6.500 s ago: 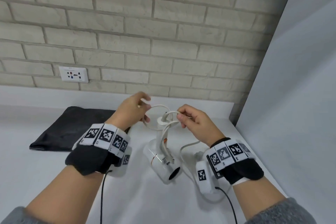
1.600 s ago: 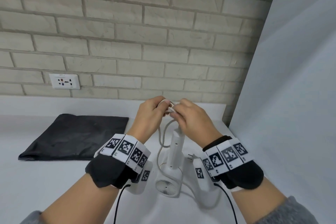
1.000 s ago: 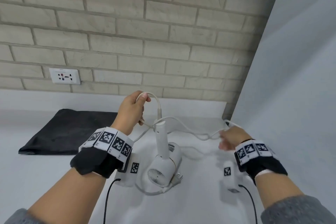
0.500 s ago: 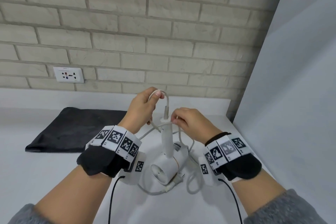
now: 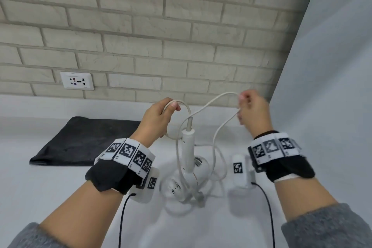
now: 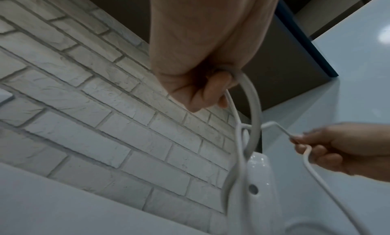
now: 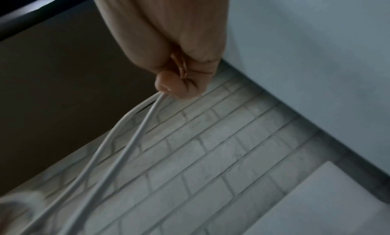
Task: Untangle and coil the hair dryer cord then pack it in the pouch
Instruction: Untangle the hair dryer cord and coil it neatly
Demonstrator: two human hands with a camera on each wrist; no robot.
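A white hair dryer (image 5: 188, 159) stands on its head on the white counter, handle up. Its white cord (image 5: 213, 102) rises from the handle top and loops loosely around the body. My left hand (image 5: 159, 119) pinches a loop of cord just left of the handle top, also seen in the left wrist view (image 6: 202, 88). My right hand (image 5: 251, 110) is raised to the right and pinches a doubled length of cord (image 7: 126, 138) between thumb and fingers (image 7: 179, 87). The black pouch (image 5: 84, 141) lies flat at the left, untouched.
A brick wall (image 5: 141, 36) backs the counter, with a white power socket (image 5: 77, 80) at the left. A pale panel (image 5: 332, 86) closes off the right side. Slack cord and the plug (image 5: 199, 197) lie by the dryer's base.
My right hand has pulled away from the handle top, up and to the right, drawing a length of cord out. My left hand keeps its hold on the loop.
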